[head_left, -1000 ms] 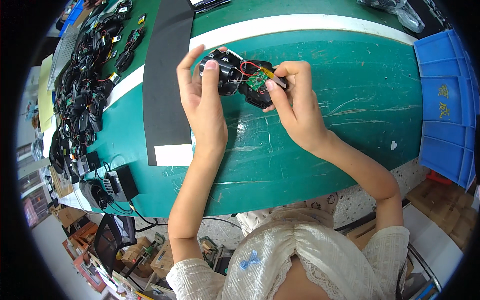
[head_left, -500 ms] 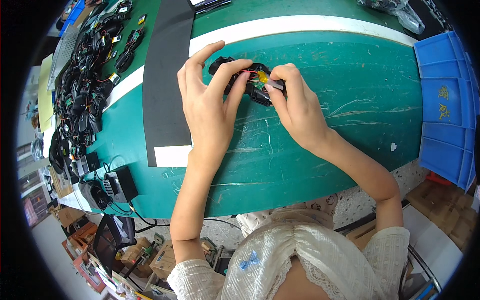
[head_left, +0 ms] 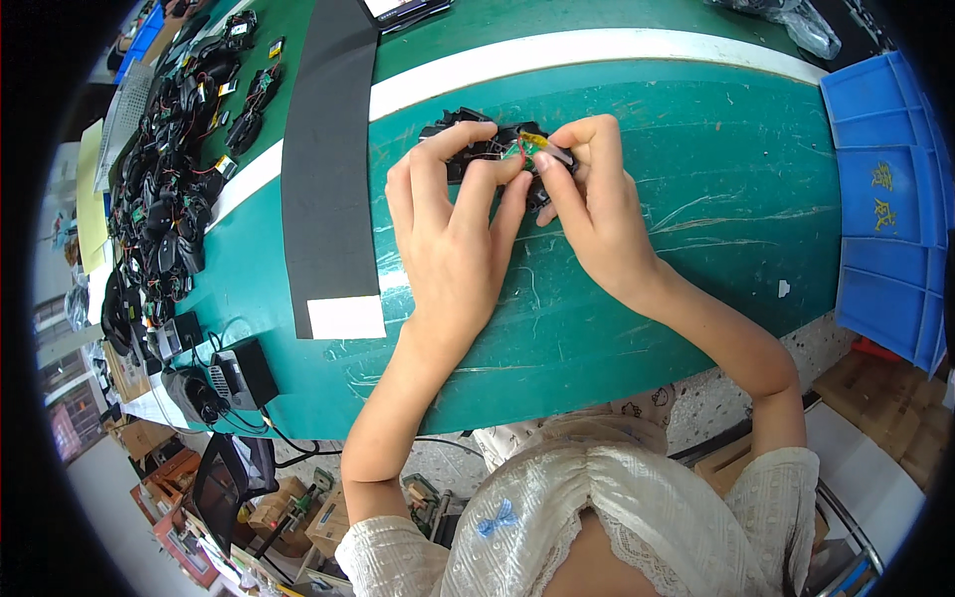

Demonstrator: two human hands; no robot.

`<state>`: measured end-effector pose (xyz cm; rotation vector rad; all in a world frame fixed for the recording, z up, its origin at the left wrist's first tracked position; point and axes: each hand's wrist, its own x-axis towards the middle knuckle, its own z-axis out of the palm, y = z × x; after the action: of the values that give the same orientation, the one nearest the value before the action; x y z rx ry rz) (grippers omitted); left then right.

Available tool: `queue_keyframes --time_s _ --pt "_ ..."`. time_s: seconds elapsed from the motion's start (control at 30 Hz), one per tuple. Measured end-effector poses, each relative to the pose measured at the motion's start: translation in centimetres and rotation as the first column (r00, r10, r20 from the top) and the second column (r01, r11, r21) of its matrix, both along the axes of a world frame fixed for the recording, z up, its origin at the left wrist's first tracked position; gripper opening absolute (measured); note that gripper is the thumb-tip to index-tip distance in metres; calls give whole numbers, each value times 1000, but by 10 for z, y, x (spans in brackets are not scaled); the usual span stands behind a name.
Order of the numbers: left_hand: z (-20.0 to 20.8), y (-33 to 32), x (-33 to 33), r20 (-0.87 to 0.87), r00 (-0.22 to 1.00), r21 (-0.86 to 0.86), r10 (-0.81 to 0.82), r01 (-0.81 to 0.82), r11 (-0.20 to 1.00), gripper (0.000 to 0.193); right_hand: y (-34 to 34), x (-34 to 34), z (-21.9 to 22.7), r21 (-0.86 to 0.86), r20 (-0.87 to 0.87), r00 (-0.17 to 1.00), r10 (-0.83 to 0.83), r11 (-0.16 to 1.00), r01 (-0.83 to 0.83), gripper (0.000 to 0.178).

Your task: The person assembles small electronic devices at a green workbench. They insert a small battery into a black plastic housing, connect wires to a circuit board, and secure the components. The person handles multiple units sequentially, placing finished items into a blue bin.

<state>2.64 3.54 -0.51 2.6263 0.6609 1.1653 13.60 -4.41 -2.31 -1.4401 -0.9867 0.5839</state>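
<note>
An opened black plastic housing in two hinged-looking halves (head_left: pixel 508 135) is held in both hands just above the green table (head_left: pixel 696 219), near the far white strip (head_left: pixel 597 45) that curves across it. The right hand (head_left: pixel 602 204) has its thumb and index finger pinching a flat silver-grey piece (head_left: pixel 560 154) partly wrapped in yellow tape (head_left: pixel 534 139), over the right half of the housing. The left hand (head_left: pixel 443 214) covers much of the left half: its index finger lies across the black plastic, while the thumb and another finger come close together beside a thin red wire (head_left: pixel 522 149) and a small green circuit board (head_left: pixel 513 151); whether those fingertips grip the wire I cannot tell. To the left of the hands runs a long matte black strip (head_left: pixel 333 179) with a white rectangle (head_left: pixel 346 317) at its near end. Farther left lies a heap of black plastic assemblies with wires (head_left: pixel 164 199), and below it a black box-shaped unit (head_left: pixel 242 373) with cables. Stacked blue plastic crates (head_left: pixel 890 224) stand at the right, and a crumpled clear plastic bag (head_left: pixel 816 35) lies at the far right corner.
</note>
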Motion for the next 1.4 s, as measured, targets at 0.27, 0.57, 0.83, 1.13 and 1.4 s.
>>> queue_keyframes --time_s 0.27,0.57,0.83,1.13,1.4 --pt "-1 16 -2 475 877 -683 66 320 656 42 0 1 4 159 -160 985 65 986 -40 16" --pt "8 11 -6 464 872 -883 155 468 13 45 -3 1 6 204 -152 985 86 977 -54 16" --pt "22 3 -7 455 882 -877 123 420 232 33 -1 8 13 139 378 910 -169 982 125 14" --pt "20 1 -3 549 835 -813 35 524 252 32 -4 18 24 189 780 579 -236 972 141 15" --pt "14 0 -5 574 819 -798 28 551 246 33 -5 15 24 240 831 482 -277 961 138 18"
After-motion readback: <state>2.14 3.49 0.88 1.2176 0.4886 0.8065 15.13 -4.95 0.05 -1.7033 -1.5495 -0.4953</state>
